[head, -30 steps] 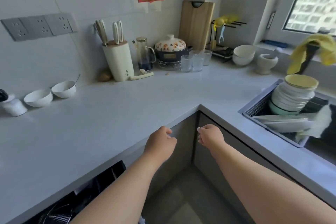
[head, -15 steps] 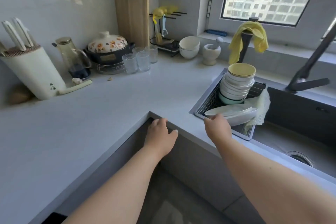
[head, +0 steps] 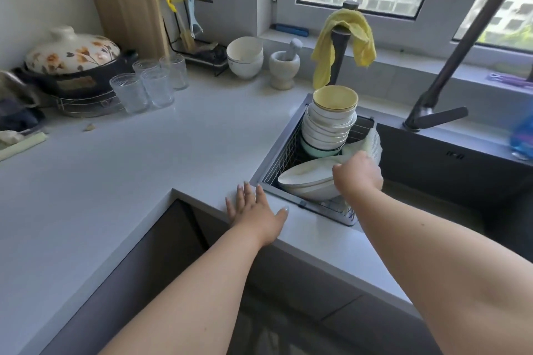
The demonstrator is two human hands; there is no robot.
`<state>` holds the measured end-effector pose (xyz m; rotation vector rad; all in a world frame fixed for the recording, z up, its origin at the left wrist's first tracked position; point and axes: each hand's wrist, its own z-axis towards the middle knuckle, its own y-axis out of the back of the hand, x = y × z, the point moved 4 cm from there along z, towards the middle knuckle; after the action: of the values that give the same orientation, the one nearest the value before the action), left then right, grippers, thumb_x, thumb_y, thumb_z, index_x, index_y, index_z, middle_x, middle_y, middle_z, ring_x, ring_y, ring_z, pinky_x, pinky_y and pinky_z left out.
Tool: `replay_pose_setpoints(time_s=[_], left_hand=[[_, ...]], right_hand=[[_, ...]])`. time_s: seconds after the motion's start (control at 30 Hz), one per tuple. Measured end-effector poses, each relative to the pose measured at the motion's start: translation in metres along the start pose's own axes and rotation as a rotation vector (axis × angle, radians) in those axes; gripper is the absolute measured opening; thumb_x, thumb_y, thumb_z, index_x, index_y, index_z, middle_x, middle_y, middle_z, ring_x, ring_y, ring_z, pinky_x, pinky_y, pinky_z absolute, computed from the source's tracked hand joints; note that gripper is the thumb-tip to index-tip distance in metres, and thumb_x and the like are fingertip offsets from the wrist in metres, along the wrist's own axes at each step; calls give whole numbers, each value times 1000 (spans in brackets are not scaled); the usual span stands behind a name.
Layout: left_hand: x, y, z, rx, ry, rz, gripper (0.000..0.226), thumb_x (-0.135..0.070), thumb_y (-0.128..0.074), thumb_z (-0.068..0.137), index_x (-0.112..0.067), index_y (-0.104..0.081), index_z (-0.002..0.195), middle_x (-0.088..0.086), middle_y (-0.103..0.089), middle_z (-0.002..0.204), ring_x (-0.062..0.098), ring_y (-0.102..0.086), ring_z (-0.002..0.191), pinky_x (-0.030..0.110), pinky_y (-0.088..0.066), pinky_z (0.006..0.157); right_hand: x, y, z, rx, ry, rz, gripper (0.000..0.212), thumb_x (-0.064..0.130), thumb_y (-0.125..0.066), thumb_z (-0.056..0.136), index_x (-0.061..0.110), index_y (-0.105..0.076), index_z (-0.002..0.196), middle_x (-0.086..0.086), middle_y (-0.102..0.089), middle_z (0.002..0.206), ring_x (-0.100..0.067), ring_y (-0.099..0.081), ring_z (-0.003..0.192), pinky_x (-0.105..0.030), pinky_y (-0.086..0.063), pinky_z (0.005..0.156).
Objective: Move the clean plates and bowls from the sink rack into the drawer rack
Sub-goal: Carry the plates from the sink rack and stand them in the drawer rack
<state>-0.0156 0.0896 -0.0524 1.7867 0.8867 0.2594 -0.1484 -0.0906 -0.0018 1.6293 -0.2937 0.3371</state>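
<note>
The right hand (head: 357,174) curls its fingers (head: 340,167) over the far rim of the top plate (head: 305,174), seemingly gripping it, though the fingertips are hidden. The plates lie tilted in the sink rack (head: 284,150), directly under this nearer hand, bowls (head: 328,124) stacked behind. The left hand (head: 256,212) rests flat and open on the desk (head: 144,167), just beside the rack.

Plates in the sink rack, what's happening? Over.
Left hand flat on countertop. Right hand gripping stacked plates in sink rack. Cloth alongside.
</note>
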Motion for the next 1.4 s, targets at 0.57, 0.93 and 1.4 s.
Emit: replay_pose_setpoints(time_s=[0.57, 0.93, 1.4], left_hand=[[-20, -13, 19, 33, 9, 214, 96, -78, -10, 84, -16, 30, 144, 20, 33, 151, 33, 33, 139, 59, 18, 110], [-19, -15, 21, 31, -1, 224, 95, -79, -8, 83, -16, 31, 144, 20, 33, 151, 33, 34, 139, 59, 19, 110], [-19, -14, 20, 25, 1, 236, 94, -78, -8, 84, -16, 30, 144, 20, 31, 152, 33, 33, 139, 60, 16, 111]], right_hand=[[17, -8, 48, 138, 112, -477, 31, 16, -51, 83, 16, -59, 112, -6, -61, 118, -24, -46, 121, -35, -25, 104], [22, -1, 50, 281, 125, -405, 32, 18, -48, 92, 8, -61, 119, -6, -50, 94, -29, -58, 111, -38, -45, 88], [43, 2, 49, 263, 188, -563, 24, 3, -52, 88, 7, -61, 110, -1, -54, 95, -21, -57, 93, -28, -43, 67]])
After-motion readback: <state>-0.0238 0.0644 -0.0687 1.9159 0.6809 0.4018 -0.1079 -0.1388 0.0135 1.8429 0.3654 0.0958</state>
